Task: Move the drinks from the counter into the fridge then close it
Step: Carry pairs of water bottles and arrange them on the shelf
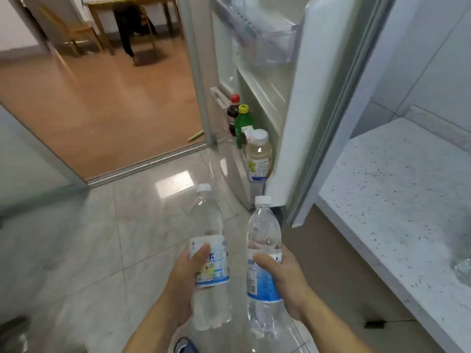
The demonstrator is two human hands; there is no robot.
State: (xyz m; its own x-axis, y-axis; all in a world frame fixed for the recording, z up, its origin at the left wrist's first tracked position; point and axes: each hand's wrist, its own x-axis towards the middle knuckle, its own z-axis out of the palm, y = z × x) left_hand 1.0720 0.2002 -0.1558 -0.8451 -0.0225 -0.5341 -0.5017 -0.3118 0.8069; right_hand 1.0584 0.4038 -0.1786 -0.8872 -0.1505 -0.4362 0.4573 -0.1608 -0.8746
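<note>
**White fridge open, a bottle in each hand**

White fridge door (288,128) stands swung open just left of the speckled surface (397,189), its inner shelves facing the camera. A clear upper bin (275,44) sits in the door. The lower door shelf holds three drinks in a row: a pale tea bottle (258,155) nearest, a green bottle (243,122) behind it, and a dark cola bottle (233,113) with a red cap at the back. In front of the door, over the tiled floor (102,238), each hand holds an upright clear bottle. The left hand (183,273) has its grip wrapped round the left bottle (209,240), thumb on the label. The right hand (283,276) has its grip curled round the right bottle (263,233), thumb across its blue label. The two bottles stand near each other, apart.
</note>
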